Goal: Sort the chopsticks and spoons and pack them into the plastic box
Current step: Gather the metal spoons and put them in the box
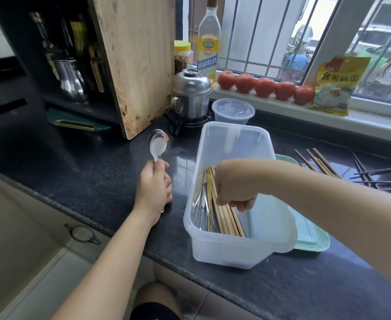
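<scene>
A clear plastic box [227, 251] stands on the dark counter. Inside it, light wooden chopsticks [230, 221] lie along the left part, with metal utensils [202, 211] beside them against the left wall. My right hand [235, 189] is inside the box above the chopsticks, fingers curled down onto them. My left hand [154, 187] is left of the box and grips the handles of a stack of metal spoons [158, 144], bowls pointing away. More wooden chopsticks [319, 162] and dark chopsticks [374, 179] lie loose on the counter at the right.
A green lid [310, 236] lies under the box's right side. A lidded round container [232, 112], a steel pot [190, 94], a leaning cutting board [136, 61], a bottle [209, 40] and tomatoes [265, 87] stand behind.
</scene>
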`<state>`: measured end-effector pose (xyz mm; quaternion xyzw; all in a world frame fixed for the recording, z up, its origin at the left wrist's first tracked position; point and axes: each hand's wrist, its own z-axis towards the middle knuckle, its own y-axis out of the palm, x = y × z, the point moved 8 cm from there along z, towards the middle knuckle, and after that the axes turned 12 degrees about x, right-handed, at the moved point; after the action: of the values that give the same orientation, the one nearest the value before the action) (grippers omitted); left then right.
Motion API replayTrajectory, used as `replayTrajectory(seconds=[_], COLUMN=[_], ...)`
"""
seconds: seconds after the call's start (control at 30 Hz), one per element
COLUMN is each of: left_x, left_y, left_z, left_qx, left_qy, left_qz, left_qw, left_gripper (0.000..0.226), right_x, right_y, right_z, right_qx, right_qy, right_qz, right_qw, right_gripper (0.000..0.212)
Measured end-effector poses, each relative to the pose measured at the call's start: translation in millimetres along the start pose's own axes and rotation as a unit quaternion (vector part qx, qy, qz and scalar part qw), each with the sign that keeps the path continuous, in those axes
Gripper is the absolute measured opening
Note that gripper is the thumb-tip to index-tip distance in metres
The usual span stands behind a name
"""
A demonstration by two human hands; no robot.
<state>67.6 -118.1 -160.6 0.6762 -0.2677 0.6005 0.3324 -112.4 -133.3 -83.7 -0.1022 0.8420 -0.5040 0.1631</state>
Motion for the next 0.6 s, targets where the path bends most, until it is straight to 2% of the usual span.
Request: replayTrajectory(seconds=[0.07, 0.23, 0.3, 0.37, 0.4, 0.5, 0.6], left_x=[0.8, 1.5, 2.7, 4.6, 6.0, 8.9, 10.3], left_y=[0.7, -1.6, -1.4, -2.2, -2.5, -0.9, -1.2], left_z=[-0.3, -2.5, -3.9, -5.2, -5.8, -7.0, -8.3], left_qx=[0.003, 0.01, 0.012, 0.016, 0.017, 0.009, 0.013], left_qy=[0.005, 0.001, 0.003, 0.005, 0.007, 0.011, 0.019], left_qz=[0.011, 0.004, 0.006, 0.012, 0.013, 0.021, 0.036], left_qw=[1.0, 1.0, 1.0, 1.0, 1.0, 1.0, 0.999], left_gripper=[0.027, 0.027, 0.027, 0.026, 0.026, 0.026, 0.027], right_x=[-8.9, -23.5, -19.0, -9.5, -6.3, -2.2, 4.2], right_y=[15.0, 35.0, 42.4, 50.1, 49.2, 19.4, -26.8], right_z=[10.1, 21.0, 29.0, 29.5, 27.6, 21.3, 7.6], right_qx=[-0.019, 0.008, -0.004, -0.05, -0.069, -0.076, -0.007], right_qy=[-0.004, -0.032, -0.003, 0.079, 0.106, 0.108, 0.088], right_qz=[-0.017, 0.006, 0.009, 0.033, 0.043, 0.084, 0.152], right_qw=[1.0, 0.999, 1.0, 0.995, 0.991, 0.988, 0.984], right_gripper=[0.018, 0.027, 0.021, 0.011, 0.014, 0.029, 0.026])
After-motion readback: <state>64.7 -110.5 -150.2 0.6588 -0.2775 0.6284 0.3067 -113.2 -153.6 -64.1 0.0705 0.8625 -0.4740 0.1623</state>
